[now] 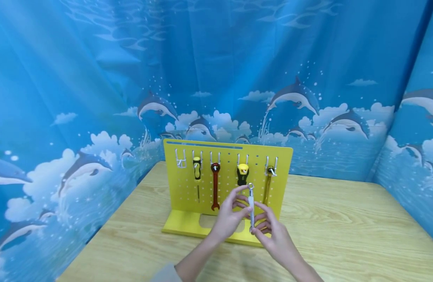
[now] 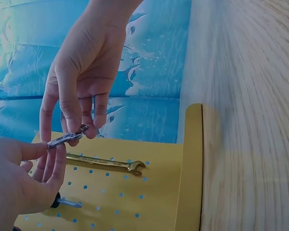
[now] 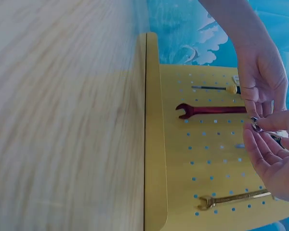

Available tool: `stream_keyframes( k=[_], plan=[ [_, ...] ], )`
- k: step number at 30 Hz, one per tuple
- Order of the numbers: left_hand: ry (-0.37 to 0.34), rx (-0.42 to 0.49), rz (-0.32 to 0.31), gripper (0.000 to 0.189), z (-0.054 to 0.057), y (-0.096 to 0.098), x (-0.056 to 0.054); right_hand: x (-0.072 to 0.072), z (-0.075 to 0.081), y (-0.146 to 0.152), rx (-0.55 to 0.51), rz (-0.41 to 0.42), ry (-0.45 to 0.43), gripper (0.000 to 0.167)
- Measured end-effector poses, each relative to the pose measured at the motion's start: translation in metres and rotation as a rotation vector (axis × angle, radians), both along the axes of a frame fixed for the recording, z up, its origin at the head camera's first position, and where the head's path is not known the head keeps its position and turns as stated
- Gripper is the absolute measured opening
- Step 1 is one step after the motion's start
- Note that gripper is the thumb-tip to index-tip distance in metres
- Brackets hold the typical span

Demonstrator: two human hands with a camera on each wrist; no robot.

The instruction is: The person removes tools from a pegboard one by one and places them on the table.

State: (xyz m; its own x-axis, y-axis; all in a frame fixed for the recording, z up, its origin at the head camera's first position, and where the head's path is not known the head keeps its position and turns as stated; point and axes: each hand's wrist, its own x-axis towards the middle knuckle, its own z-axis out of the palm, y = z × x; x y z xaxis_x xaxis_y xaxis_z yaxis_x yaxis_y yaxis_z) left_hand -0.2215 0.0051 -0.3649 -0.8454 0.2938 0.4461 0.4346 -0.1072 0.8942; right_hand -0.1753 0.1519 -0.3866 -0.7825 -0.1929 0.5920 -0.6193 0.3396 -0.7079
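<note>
A small silver wrench (image 1: 251, 209) stands nearly upright in front of the yellow pegboard, its ring end at the top. My left hand (image 1: 230, 219) pinches it around the middle from the left, thumb against the shaft. From the other side my right hand (image 1: 277, 237) pinches its lower end between thumb and fingers. In the left wrist view the silver wrench (image 2: 66, 138) spans between both hands' fingertips. The right wrist view shows one end of the silver wrench (image 3: 256, 126) at the fingertips, the rest mostly hidden by the fingers.
The yellow pegboard (image 1: 177, 192) stands on a wooden table (image 1: 329, 219). From its hooks hang a yellow-black screwdriver (image 1: 197, 169), a red wrench (image 1: 215, 188), a stubby yellow-black screwdriver (image 1: 242, 178) and a gold wrench (image 1: 268, 184). A blue dolphin-print curtain (image 1: 216, 78) hangs behind.
</note>
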Motion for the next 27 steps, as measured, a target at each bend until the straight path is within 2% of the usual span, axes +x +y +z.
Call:
stream_keyframes(
  k=[2, 7, 9, 13, 21, 27],
  plan=[
    [0.004, 0.006, -0.007, 0.053, 0.004, 0.005, 0.004, 0.001, -0.001, 0.004, -0.008, -0.025, -0.005, 0.068],
    [0.029, 0.021, -0.010, 0.052, -0.001, 0.023, 0.001, 0.002, -0.004, 0.016, -0.013, -0.071, 0.016, 0.071],
    [0.038, 0.022, -0.005, 0.052, -0.009, 0.030, -0.004, 0.003, -0.005, 0.021, -0.003, -0.075, 0.028, 0.072],
    [0.050, 0.026, -0.004, 0.052, -0.012, 0.041, -0.004, 0.002, -0.008, 0.030, 0.015, -0.097, 0.020, 0.074],
    [0.027, 0.018, 0.013, 0.053, -0.020, 0.061, -0.005, 0.004, -0.012, 0.044, 0.036, -0.131, 0.010, 0.078],
    [0.002, 0.009, 0.027, 0.053, -0.028, 0.074, -0.006, 0.006, -0.015, 0.054, 0.040, -0.159, -0.044, 0.081]
  ],
)
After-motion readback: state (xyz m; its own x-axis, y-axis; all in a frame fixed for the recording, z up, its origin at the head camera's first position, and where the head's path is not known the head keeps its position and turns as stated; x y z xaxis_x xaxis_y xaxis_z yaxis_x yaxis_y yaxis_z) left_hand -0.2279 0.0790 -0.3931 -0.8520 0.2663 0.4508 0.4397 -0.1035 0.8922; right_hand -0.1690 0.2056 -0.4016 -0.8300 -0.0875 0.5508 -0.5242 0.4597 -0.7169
